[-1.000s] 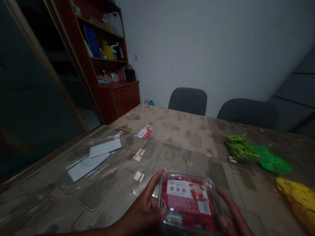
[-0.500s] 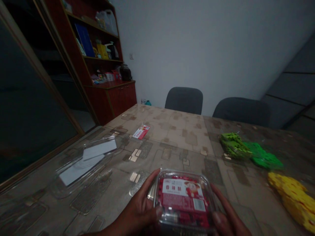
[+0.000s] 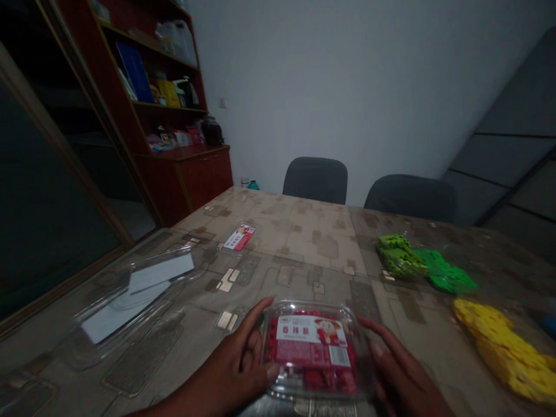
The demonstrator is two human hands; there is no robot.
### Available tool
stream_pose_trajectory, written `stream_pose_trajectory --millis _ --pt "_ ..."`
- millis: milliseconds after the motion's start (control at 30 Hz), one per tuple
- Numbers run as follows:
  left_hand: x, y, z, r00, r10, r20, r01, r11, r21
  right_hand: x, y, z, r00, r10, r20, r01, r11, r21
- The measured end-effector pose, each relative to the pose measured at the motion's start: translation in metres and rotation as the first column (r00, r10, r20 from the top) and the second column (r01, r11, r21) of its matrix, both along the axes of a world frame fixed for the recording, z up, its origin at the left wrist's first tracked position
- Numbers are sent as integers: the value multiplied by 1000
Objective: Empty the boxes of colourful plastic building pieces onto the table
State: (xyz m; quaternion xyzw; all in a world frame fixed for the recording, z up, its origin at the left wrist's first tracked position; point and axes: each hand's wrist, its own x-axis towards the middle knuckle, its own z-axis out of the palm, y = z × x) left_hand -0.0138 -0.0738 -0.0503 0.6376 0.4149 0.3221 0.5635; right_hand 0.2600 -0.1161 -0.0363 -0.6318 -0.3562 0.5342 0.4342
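Note:
A clear plastic box (image 3: 315, 350) with a red and white label on its lid is held at the near edge of the view. Small red pieces show through its sides. My left hand (image 3: 245, 353) grips the box's left side, thumb at the front corner and index finger along the back corner. My right hand (image 3: 397, 370) holds the opposite side, its fingers wrapped around the edge. The undersides of both hands are hidden or cut off by the frame's bottom.
Clear lids with white labels (image 3: 161, 272) lie on the left of the patterned table (image 3: 260, 289); another lid with a red label (image 3: 240, 237) lies farther back. Bagged green pieces (image 3: 399, 255) and yellow pieces (image 3: 499, 347) lie right. Two grey chairs (image 3: 315, 179) stand behind.
The view has turned slightly right, so the table's things appear farther left. Both hands still hold the box, which has stayed between them near the bottom of the view.

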Motion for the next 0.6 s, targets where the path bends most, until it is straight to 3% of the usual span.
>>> stream_pose_trajectory --millis 67,133,267,367,433,500,600 --pt "-2 0 5 995 8 -103 7 990 139 0 2 1 1000 1 -14 -1 1000 17" --pt "-4 1 9 967 45 -250 46 937 346 -1 1 0 999 -5 -42 6 1000 9" --pt "-2 5 12 885 218 -412 156 695 702 -8 2 -5 999 25 -20 -25 999 41" --pt "7 12 7 899 107 -425 325 490 809 -15 8 -9 998 61 11 -62 992 108" --pt "13 17 2 895 8 -446 408 392 825 -20 12 -10 998 65 21 -67 990 123" --pt "17 20 -3 896 -11 -445 419 358 834 -24 13 -11 996 80 34 -84 990 114" --pt "18 20 -9 899 -20 -438 414 369 832 -28 10 -13 992 124 22 -126 988 92"
